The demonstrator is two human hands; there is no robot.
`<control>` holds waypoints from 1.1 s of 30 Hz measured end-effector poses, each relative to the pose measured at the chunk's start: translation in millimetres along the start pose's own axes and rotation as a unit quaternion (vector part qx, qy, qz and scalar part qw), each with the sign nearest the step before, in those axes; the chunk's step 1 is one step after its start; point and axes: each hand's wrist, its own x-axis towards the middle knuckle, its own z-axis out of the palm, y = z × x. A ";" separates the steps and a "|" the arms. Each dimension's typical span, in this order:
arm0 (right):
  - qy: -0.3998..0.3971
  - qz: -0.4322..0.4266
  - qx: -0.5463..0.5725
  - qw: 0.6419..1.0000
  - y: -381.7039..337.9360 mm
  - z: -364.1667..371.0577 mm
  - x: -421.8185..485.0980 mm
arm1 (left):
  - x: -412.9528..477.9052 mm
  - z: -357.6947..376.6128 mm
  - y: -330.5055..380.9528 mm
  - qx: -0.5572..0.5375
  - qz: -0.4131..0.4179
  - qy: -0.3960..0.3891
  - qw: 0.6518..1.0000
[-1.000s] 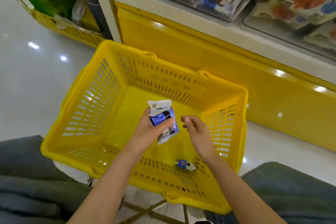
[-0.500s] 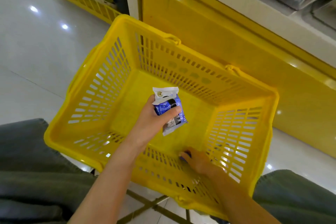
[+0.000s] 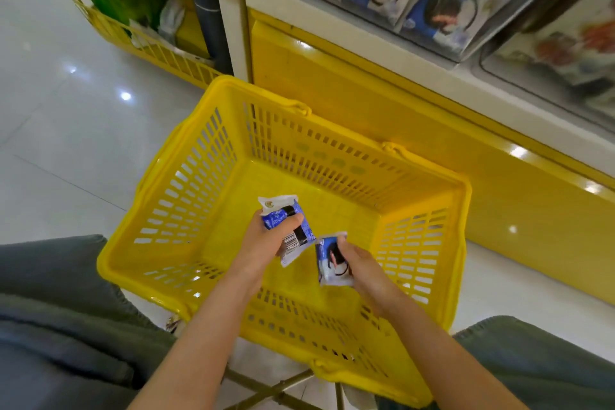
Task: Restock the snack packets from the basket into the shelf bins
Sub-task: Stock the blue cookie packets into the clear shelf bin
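Note:
A yellow plastic basket (image 3: 186,196) sits in front of me on a metal stand, its floor bare. My left hand (image 3: 266,243) grips a blue and white snack packet (image 3: 283,220) above the basket's middle, thumb across its front. Just to the right, my right hand (image 3: 362,268) holds a second blue and white snack packet (image 3: 329,261) over the basket's near right part. The two packets almost touch. Clear shelf bins (image 3: 429,0) at the top right hold several similar blue and white packets.
A yellow shelf base (image 3: 382,103) runs behind the basket under a white ledge. Another bin (image 3: 565,43) at far right holds orange-printed packets. A low yellow wire rack (image 3: 159,50) with green packaging stands at the back left. My knees in grey trousers flank the basket. White tiled floor lies to the left.
My right hand reached down to the basket's near right corner, took up the small packet lying there, and lifted it beside the left hand's packet. The view tilted up toward the shelf.

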 end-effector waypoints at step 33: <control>0.400 -0.464 -0.330 0.718 -358.9 -72.3 -151.9 | -57.1 37.5 252.9 0.088 0.291 -0.142 0.942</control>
